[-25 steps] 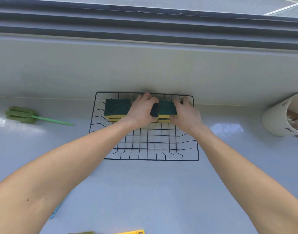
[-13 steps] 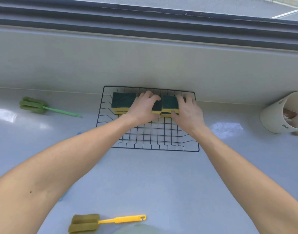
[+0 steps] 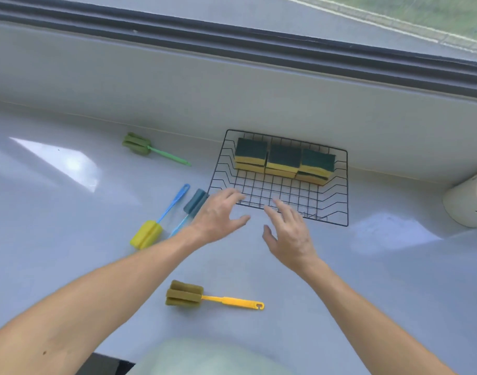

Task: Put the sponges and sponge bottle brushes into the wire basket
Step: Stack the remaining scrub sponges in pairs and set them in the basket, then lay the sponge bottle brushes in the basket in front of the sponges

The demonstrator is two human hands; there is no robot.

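A black wire basket point(image 3: 340, 185) stands against the back wall. Inside, along its far side, stand three stacks of yellow-and-green sponges point(image 3: 283, 158). My left hand point(image 3: 218, 215) and my right hand point(image 3: 288, 234) hover empty with spread fingers over the basket's near edge. Left of the basket lie a yellow-headed brush with a blue handle point(image 3: 146, 234) and a grey-blue-headed brush point(image 3: 195, 201). An olive-headed brush with a green handle point(image 3: 139, 146) lies farther back. Close to me lies an olive-headed brush with a yellow handle point(image 3: 185, 295).
A white cup-like holder point(image 3: 462, 209) stands at the right edge of the pale counter point(image 3: 367, 280). A raised sill and window frame run behind the basket. A pale rounded object point(image 3: 204, 355) shows at the bottom.
Both hands have let go of the sponges and pulled back to the basket's near edge. The view has swung left and down, bringing more brushes into sight.
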